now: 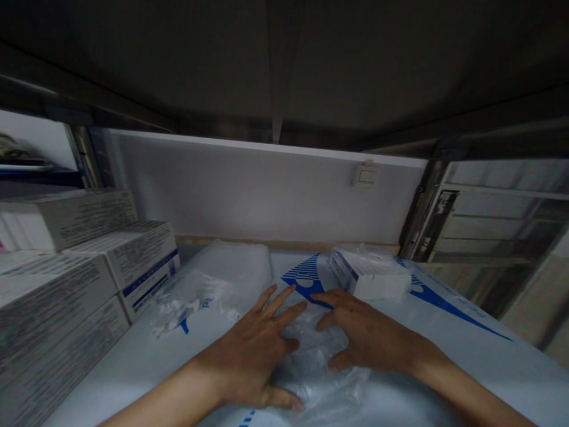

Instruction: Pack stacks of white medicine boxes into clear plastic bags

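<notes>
Fingers (pixel 291 315) splayed L, half-curled but parted R; no firm grip vis. L to R: stacked white cartons (pixel 89 273); wrapped white bundle (pixel 244 267); L hand (pixel 249 356), palm down; crumpled clear film (pixel 311 344) betw. hands, on blue-printed sheet (pixel 471 350); R hand (pixel 368 332); wrapped white box (pixel 377 279) just beyond. Step: prob. smoothing/gathering film. Next move calls for pinching an edge.

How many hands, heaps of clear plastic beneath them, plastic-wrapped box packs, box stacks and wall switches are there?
Hands: 2 (left hand, right hand)
Heap of clear plastic: 1
Plastic-wrapped box pack: 1
Box stack: 1
Wall switch: 1
Total: 6
</notes>
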Demonstrator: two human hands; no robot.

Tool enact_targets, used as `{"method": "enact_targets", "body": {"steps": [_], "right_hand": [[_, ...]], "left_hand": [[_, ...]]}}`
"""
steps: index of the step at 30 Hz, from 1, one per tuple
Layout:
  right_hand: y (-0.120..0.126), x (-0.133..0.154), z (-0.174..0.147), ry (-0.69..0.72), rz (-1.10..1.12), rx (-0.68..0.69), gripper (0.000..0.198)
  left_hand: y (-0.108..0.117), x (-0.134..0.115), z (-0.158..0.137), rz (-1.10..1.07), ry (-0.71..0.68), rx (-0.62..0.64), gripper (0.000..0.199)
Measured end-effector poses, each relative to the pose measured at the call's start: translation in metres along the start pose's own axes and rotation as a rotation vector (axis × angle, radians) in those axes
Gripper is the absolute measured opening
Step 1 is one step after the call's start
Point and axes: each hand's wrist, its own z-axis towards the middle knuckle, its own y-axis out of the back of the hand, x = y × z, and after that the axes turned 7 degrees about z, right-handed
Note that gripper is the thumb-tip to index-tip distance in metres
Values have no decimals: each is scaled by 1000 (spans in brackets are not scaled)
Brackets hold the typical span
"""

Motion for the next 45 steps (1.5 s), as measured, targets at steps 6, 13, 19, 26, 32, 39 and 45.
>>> {"method": "enact_targets", "body": {"steps": [6,13,19,26,32,39,45], "right_hand": [[-18,-13,-8,-68,14,171,104],[-18,-17,-4,-104,71,285,119],[4,2,-1,-136,-38,335,112],[14,0,-3,-75,38,227,91],[10,8,-6,-46,92,205,60],[17,14,-13,-45,22,210,47],[13,8,-13,-32,158,169,49]], "left_hand": [[-7,6,-2,-32,12,25,94],[-5,5,-5,-39,-14,-37,89],[-6,7,-3,-24,-28,-85,100],[-2,3,-3,-19,-1,-82,91],[-6,3,-3,-51,-18,-82,82],[-6,3,-6,-13,-9,-106,76],[-12,8,-3,-55,-15,-56,85]]}}
